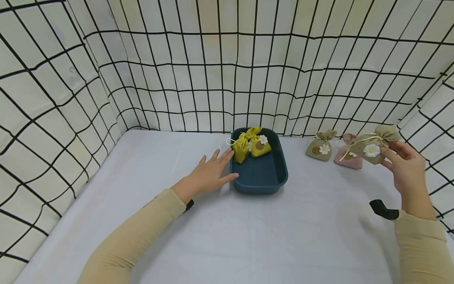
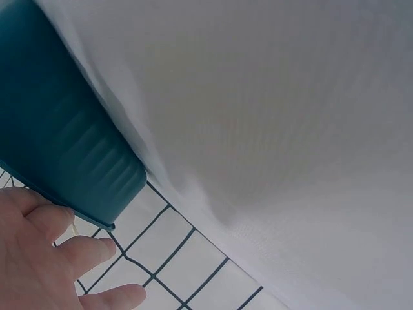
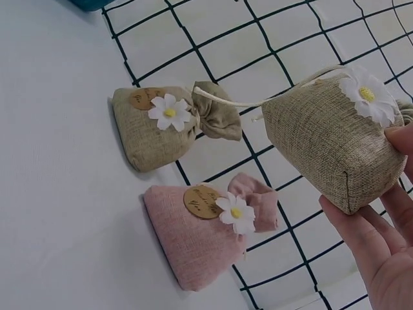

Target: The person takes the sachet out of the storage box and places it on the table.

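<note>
My right hand (image 1: 408, 167) pinches a beige drawstring sachet (image 3: 335, 132) with a white daisy on it, held up above the white surface. Beneath it in the right wrist view lie a pink sachet (image 3: 193, 239) and a second beige sachet (image 3: 148, 139), each with a daisy and a round brown tag. My left hand (image 1: 209, 173) rests with spread fingers at the left rim of a dark teal bin (image 1: 260, 173). Two yellow sachets, one on the left (image 1: 240, 148) and one on the right (image 1: 260, 148), lie inside the bin toward its back.
White cloth (image 1: 213, 236) covers the table. Black wire grid panels (image 1: 213, 65) backed with white sheeting enclose the back and both sides. The right-hand panel stands close to my right hand.
</note>
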`<state>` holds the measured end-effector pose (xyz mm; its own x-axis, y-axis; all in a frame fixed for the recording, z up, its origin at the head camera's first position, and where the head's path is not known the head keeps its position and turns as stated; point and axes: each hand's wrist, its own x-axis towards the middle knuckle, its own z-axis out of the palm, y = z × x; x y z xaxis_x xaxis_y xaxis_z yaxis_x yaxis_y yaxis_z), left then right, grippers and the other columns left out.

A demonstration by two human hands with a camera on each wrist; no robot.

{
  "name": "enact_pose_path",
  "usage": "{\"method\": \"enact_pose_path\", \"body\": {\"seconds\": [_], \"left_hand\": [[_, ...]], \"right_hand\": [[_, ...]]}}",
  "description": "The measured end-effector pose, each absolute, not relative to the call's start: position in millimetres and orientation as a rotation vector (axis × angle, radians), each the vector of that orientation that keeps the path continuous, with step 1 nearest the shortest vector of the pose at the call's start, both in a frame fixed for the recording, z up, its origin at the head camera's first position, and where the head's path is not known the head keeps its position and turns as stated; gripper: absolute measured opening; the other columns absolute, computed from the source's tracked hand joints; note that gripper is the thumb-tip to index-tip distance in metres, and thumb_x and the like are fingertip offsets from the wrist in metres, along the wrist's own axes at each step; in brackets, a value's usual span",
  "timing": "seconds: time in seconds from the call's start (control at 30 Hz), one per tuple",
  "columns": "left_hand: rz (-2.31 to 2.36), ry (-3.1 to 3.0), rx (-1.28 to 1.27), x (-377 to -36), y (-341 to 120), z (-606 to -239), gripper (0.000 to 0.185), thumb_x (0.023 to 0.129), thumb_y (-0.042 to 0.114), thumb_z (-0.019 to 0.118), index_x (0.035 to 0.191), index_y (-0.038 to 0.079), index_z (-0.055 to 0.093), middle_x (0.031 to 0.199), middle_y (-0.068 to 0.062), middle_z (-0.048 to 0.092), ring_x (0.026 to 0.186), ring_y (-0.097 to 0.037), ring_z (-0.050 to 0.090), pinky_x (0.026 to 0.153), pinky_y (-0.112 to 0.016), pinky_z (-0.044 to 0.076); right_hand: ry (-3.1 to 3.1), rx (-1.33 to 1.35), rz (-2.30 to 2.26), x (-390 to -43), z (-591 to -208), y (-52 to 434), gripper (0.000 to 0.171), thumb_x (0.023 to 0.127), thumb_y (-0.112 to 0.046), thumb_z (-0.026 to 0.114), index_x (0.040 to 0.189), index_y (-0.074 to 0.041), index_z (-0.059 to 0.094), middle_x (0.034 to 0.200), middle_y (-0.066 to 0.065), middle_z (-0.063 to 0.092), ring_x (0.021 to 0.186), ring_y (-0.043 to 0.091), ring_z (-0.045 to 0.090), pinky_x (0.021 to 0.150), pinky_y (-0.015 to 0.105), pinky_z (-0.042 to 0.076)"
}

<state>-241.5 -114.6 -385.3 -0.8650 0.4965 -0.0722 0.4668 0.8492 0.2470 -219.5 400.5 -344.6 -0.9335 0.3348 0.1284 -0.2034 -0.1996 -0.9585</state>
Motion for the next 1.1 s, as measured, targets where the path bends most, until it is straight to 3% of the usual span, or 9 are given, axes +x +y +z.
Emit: {"method": "enact_pose_path", "body": {"seconds": [0.3, 0.43, 0.53, 0.67, 0.73, 0.83, 0.93, 1.1], "left_hand": [[0.331, 2.886, 0.750, -242, -114, -387, 0.086, 0.104, 0.066, 0.039, 0.167, 0.017, 0.008, 0.172, -0.001, 0.006, 0.157, -0.034, 0.004, 0.118, -0.067, 0.010], [0.321, 2.889, 0.751, -242, -114, -386, 0.086, 0.104, 0.066, 0.039, 0.167, 0.016, 0.008, 0.172, -0.002, 0.007, 0.156, -0.034, 0.005, 0.118, -0.067, 0.010], [0.312, 2.891, 0.755, -243, -114, -386, 0.086, 0.104, 0.066, 0.039, 0.167, 0.016, 0.008, 0.172, -0.002, 0.007, 0.156, -0.035, 0.005, 0.118, -0.068, 0.011], [0.310, 2.891, 0.756, -242, -114, -384, 0.086, 0.104, 0.066, 0.039, 0.167, 0.015, 0.009, 0.172, -0.003, 0.007, 0.156, -0.035, 0.005, 0.118, -0.068, 0.011], [0.313, 2.891, 0.756, -242, -114, -384, 0.086, 0.104, 0.066, 0.039, 0.167, 0.015, 0.009, 0.172, -0.003, 0.007, 0.156, -0.035, 0.006, 0.118, -0.068, 0.011], [0.311, 2.889, 0.755, -242, -114, -383, 0.086, 0.104, 0.066, 0.039, 0.167, 0.015, 0.009, 0.172, -0.003, 0.007, 0.156, -0.035, 0.006, 0.118, -0.068, 0.011], [0.309, 2.888, 0.752, -241, -114, -382, 0.086, 0.104, 0.066, 0.040, 0.167, 0.015, 0.009, 0.172, -0.003, 0.007, 0.156, -0.035, 0.006, 0.118, -0.068, 0.011], [0.319, 2.881, 0.747, -240, -114, -381, 0.086, 0.104, 0.065, 0.041, 0.167, 0.015, 0.009, 0.172, -0.002, 0.006, 0.156, -0.034, 0.004, 0.118, -0.068, 0.010]], "right_hand": [[-1.780, -0.332, 2.116, -222, -349, 414, 0.023, 0.091, -0.006, 0.078, 0.106, -0.023, 0.074, 0.109, -0.008, 0.062, 0.090, 0.002, 0.063, 0.064, 0.016, 0.056], [-1.821, -0.426, 2.050, -224, -353, 422, 0.037, 0.093, -0.008, 0.076, 0.128, -0.020, 0.070, 0.108, -0.011, 0.061, 0.089, 0.000, 0.062, 0.063, 0.014, 0.055], [-1.842, -0.480, 2.026, -226, -355, 428, 0.054, 0.095, -0.009, 0.074, 0.146, -0.016, 0.058, 0.108, -0.013, 0.059, 0.090, -0.002, 0.060, 0.062, 0.013, 0.054], [-1.869, -0.524, 2.005, -226, -359, 435, 0.062, 0.095, -0.011, 0.075, 0.152, -0.014, 0.051, 0.108, -0.014, 0.058, 0.090, -0.003, 0.058, 0.062, 0.011, 0.053], [-1.874, -0.543, 1.997, -225, -360, 438, 0.054, 0.094, -0.013, 0.076, 0.145, -0.019, 0.059, 0.107, -0.014, 0.057, 0.089, -0.003, 0.058, 0.061, 0.011, 0.053], [-1.841, -0.557, 2.015, -224, -363, 442, 0.034, 0.090, -0.012, 0.080, 0.120, -0.025, 0.071, 0.106, -0.012, 0.058, 0.088, -0.002, 0.058, 0.060, 0.012, 0.054], [-1.793, -0.567, 2.045, -224, -366, 446, 0.025, 0.088, -0.009, 0.081, 0.098, -0.029, 0.071, 0.103, -0.011, 0.059, 0.086, -0.001, 0.059, 0.059, 0.013, 0.054], [-1.761, -0.600, 2.052, -224, -373, 451, 0.026, 0.090, -0.003, 0.078, 0.093, -0.028, 0.071, 0.100, -0.012, 0.059, 0.082, -0.002, 0.059, 0.058, 0.014, 0.054]]}}
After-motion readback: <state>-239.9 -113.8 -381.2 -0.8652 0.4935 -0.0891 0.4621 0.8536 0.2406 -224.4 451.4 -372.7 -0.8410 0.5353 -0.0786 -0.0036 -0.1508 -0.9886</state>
